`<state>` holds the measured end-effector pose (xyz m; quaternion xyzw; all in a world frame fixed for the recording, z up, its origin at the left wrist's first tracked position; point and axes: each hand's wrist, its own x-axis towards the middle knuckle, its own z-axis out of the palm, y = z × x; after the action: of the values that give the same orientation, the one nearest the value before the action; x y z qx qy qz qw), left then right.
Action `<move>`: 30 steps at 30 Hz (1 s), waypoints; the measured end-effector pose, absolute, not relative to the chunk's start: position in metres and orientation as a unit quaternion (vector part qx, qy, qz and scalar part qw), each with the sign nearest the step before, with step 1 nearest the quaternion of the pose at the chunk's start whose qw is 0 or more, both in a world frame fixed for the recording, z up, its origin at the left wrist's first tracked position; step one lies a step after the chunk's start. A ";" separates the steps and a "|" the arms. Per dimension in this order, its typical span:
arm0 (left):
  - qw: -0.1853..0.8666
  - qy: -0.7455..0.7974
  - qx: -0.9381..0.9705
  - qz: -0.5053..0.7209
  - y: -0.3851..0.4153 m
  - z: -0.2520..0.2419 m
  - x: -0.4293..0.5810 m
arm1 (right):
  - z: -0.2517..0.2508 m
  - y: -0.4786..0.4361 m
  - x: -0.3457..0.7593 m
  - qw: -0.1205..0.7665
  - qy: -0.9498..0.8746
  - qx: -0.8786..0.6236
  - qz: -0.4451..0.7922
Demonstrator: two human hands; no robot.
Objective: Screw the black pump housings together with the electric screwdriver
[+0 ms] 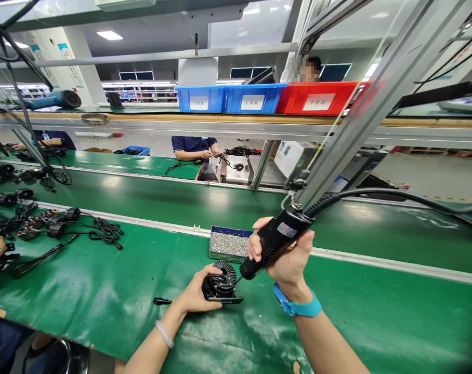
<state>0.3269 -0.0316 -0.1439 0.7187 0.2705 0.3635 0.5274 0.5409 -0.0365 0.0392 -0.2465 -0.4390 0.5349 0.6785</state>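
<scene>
While the round black finned housing (219, 283) is being steadied on the green bench mat (103, 291), it is being clasped from its near-left side by the left hand (197, 296), with the fingers wrapped around the rim. The housing is lying just ahead of the left palm and directly below the right hand (288, 257). A black electric screwdriver (273, 241) is being gripped in the full fist of the right hand and is being held tilted, with the bit end directed down at the upper right edge of the housing. Whether the bit is touching a screw cannot be told. A thick black power cord (395, 195) is being carried away from the upper end of the screwdriver, to the right of both hands. A blue wristband (298, 307) is being worn on the right wrist and a pale bracelet (165, 334) on the left.

A blue tray of screws (228, 243) is being kept just beyond the hands, near the screwdriver. Black cable assemblies (103, 231) are lying well to the left of the left hand. Blue bins (228, 98) and a red bin (317, 97) are being stored on the shelf high above both hands.
</scene>
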 end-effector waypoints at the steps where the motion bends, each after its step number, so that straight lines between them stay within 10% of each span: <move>1: 0.530 0.270 0.716 0.366 -0.032 -0.144 0.327 | 0.039 -0.037 0.539 0.669 -0.447 -0.241 0.542; 30: 0.489 0.250 0.732 0.403 -0.036 -0.140 0.339 | 0.062 -0.049 0.518 0.652 -0.452 -0.196 0.576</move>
<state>0.3386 -0.0359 -0.1400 0.7320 0.2502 0.4030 0.4891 0.5180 -0.0489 0.0625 -0.1956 -0.4523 0.5759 0.6524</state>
